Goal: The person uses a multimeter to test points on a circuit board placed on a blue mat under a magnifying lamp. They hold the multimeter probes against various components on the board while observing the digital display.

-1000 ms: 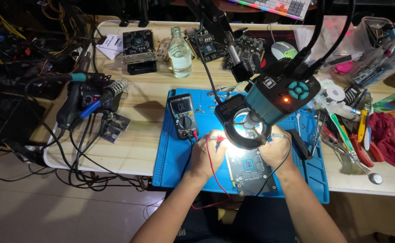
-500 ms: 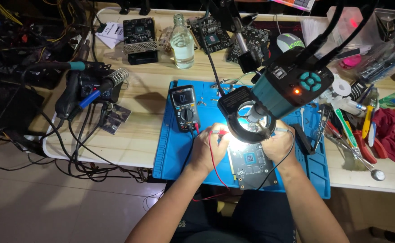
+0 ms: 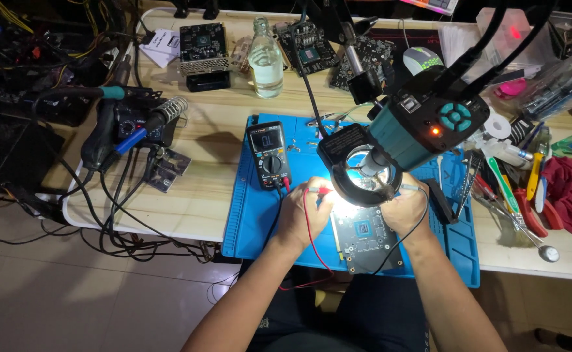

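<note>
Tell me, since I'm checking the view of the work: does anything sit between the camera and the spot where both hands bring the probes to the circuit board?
Yes. The ring light under the teal microscope head hangs over the top of the circuit board, hiding the probe tips. The left hand holds the red probe; the right hand holds the other.

An electronics repair workshop: beside the hands lie a multimeter [image 3: 270, 154] on a blue mat [image 3: 253, 215], a ring-lit microscope [image 3: 403, 140] above, a soldering iron [image 3: 144, 125] left, circuit boards [image 3: 202, 44] and tools [image 3: 517, 195] around.
</note>
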